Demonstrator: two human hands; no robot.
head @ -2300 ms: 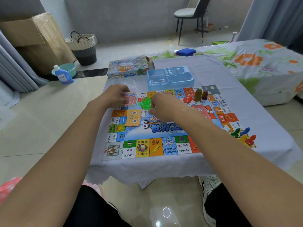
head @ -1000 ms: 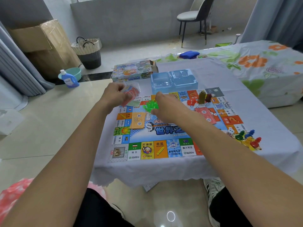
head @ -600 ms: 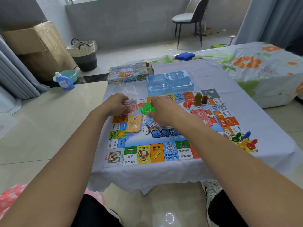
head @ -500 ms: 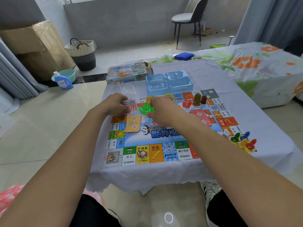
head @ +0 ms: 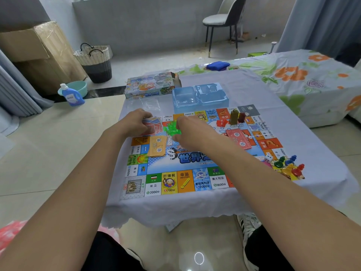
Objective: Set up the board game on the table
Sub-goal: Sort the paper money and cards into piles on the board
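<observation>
Little is changed since a moment ago: cards (head: 153, 125) are gripped by the left hand (head: 134, 124), green pieces (head: 172, 129) pinched by the right hand (head: 192, 130); sorting is unfinished.

Head cam, one view; looks fwd/down over table (head: 244, 90); close above board (head: 195, 159).

game board (head: 181, 163): flat on table | green pieces (head: 171, 129): heaped mid-board | orange cards (head: 157, 146): stacked
</observation>
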